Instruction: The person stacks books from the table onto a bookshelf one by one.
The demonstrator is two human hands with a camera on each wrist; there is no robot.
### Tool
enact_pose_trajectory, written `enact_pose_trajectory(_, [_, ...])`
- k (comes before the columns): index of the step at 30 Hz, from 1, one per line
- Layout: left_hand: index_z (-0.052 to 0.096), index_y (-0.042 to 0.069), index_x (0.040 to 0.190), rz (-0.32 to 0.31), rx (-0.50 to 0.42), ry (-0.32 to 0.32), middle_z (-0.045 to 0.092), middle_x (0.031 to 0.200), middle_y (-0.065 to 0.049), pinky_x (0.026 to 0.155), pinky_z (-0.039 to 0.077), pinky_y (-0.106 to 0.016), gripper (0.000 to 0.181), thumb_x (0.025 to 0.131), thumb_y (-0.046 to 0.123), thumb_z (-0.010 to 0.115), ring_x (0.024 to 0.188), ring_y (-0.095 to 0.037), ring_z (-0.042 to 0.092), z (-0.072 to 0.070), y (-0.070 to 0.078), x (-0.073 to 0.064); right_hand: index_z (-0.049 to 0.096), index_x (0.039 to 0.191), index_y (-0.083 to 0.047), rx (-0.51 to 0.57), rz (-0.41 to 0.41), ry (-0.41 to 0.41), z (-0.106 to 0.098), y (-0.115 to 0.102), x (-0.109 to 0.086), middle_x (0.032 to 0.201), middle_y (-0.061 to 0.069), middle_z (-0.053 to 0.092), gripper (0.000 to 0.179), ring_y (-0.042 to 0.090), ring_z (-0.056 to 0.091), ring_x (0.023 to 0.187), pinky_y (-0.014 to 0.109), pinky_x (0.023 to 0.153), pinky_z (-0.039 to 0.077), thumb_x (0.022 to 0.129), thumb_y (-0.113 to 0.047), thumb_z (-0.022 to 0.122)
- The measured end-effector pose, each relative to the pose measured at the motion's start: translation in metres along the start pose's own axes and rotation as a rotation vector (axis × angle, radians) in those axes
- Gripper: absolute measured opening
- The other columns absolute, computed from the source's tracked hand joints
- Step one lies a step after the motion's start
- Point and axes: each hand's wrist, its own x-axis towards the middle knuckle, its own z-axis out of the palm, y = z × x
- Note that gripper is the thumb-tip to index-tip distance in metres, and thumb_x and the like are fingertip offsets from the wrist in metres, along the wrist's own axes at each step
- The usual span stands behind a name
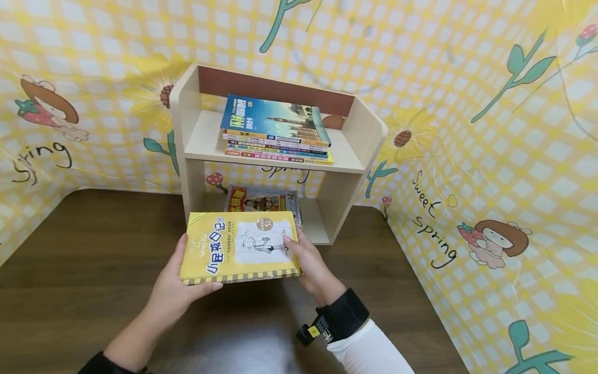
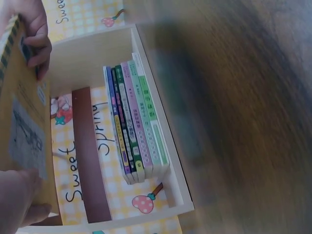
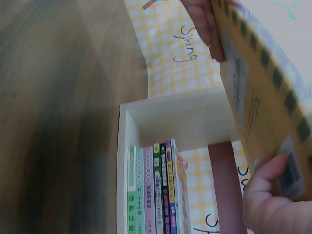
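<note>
Both hands hold a yellow book (image 1: 196, 259) with a cartoon figure on its cover and a checked spine, in front of the lower shelf. My left hand (image 1: 173, 288) grips its left edge, the thumb along the spine side. At the right edge, my right hand (image 1: 315, 265) pinches it, with the thumb on the cover. In the left wrist view the book's underside (image 2: 41, 146) shows, with fingers curled against it. Behind the book, a stack of books (image 1: 266, 200) lies on the lower shelf, partly hidden. Whether another book lies under the yellow one I cannot tell.
A pale wooden two-tier bookshelf (image 1: 343, 197) stands on the dark wood table (image 1: 93, 259). Its upper tier bears a flat stack of several books (image 1: 280, 122), a blue one on top. Yellow checked cloth (image 1: 112, 41) hangs behind and at the sides.
</note>
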Motion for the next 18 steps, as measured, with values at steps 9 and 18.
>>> enact_pose_trajectory(9, [0.0,0.017,0.157,0.023,-0.008,0.032,0.061,0.116,0.008,0.073,0.054,-0.017,0.117,0.074,-0.003,0.08,0.089,0.001,0.064,0.0,-0.003,0.0,0.003,0.157,-0.016,-0.007,-0.097,-0.105,-0.003,0.009,-0.017,0.143,0.019,0.045,0.079,0.011,0.064,0.099,0.025,0.091,0.047,0.095,-0.004,0.051])
enact_pose_trajectory(18, [0.008,0.013,0.156,0.072,-0.106,-0.001,0.063,0.109,0.02,0.072,0.054,-0.017,0.109,0.074,-0.01,0.077,0.09,-0.001,0.065,-0.003,-0.003,0.001,-0.006,0.156,-0.019,-0.204,-0.161,-0.118,-0.004,0.023,-0.023,0.162,0.008,-0.009,0.102,0.032,0.017,0.144,0.037,0.106,0.037,0.089,-0.009,0.069])
